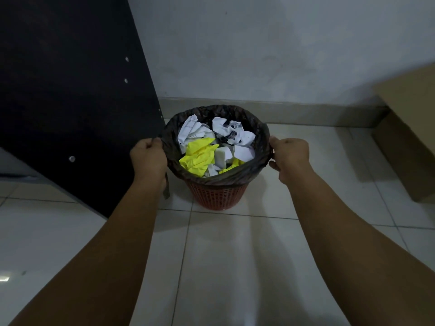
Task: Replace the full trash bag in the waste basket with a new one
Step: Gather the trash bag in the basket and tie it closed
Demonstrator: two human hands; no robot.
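Black bag (256,135) lines the red mesh basket (217,196), its edge folded over the rim; basket stands on pale tile floor (235,267), close to the wall (259,55)

Bag full to near the brim: crumpled white paper (235,132), yellow scraps (199,156)

Left hand (147,158) at basket's left rim, fingers pressed together, pinching the bag edge. Right hand (290,155) at the right rim, pinching the edge likewise

Progress, my reading: early. Bag not yet lifted, not tied; edge appears gathered at the 2 sides only. Left to do: pull it free, carry off, fit a new liner. No spare liner in view

Dark panel (70,102) left of basket, cardboard box (409,128) right of it

Writing: faint print on 1 paper, unreadable. No brands or labels seen
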